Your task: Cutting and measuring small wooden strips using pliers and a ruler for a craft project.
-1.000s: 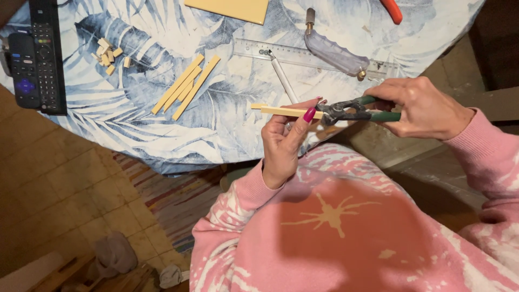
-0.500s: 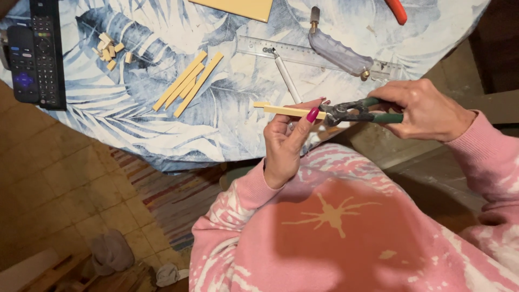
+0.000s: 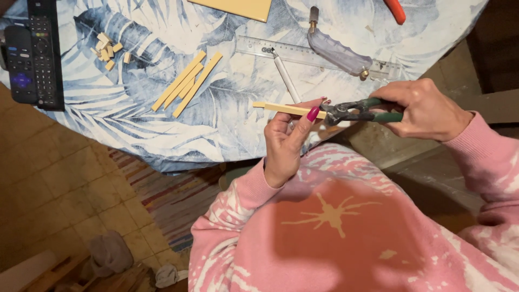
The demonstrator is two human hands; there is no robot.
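Counter [image 3: 227, 124] under a blue leaf-print cloth carries the loose stock: clear ruler [image 3: 281, 51], grey-handled cutter [image 3: 335, 51], white pen [image 3: 285, 81], a fan of cream strips [image 3: 186, 84], a heap of small cut pieces [image 3: 110, 50], two remotes [image 3: 32, 54] at the far edge.

Work happens off the counter edge, above the lap. Left hand [image 3: 289, 143] pinches one cream strip [image 3: 281, 108] level, thumb and fingers [image 3: 312, 114] closed on it right beside the nipper head. Right hand [image 3: 424, 108] is wrapped tight round the green-handled nippers [image 3: 351, 112]; jaws sit at the strip's near end, looks like they bite it, contact partly hidden.

To snap well: keep the strip square to the jaws, bite only the edge, support close to the break line, squeeze steadily, fingertip clear of the jaws.
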